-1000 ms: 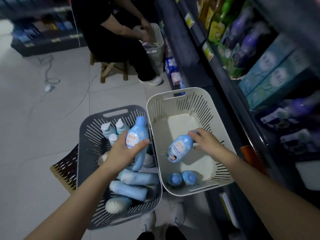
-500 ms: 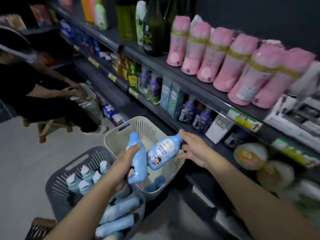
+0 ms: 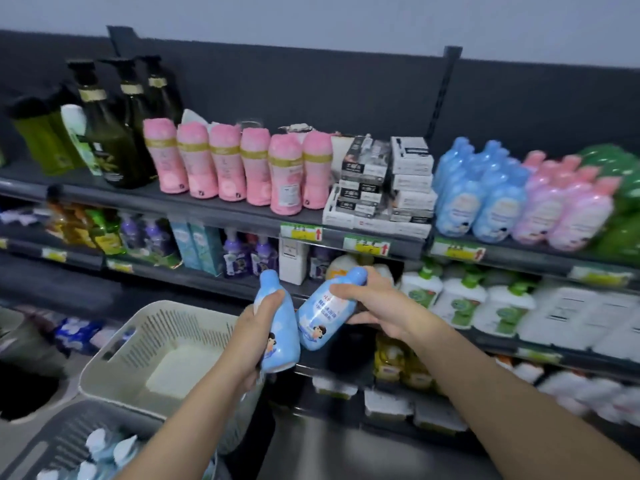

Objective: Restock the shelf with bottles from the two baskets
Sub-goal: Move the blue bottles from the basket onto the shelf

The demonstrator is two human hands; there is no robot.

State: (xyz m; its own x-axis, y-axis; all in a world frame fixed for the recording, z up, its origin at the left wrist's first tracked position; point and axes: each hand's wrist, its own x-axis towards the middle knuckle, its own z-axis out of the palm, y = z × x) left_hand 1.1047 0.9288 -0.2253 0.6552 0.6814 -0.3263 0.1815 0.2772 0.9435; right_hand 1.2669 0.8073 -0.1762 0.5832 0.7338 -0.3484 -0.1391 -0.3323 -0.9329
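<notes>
Blue bottles (image 3: 317,315) are gripped in both hands (image 3: 377,306).

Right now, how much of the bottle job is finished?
Done: a row of blue bottles stands on the top shelf. In hand: the left hand holds one bottle, the right hand a second bottle, both below that shelf. Left: the grey basket has more bottles in it; the white basket shows bare floor, its near end hidden.
</notes>
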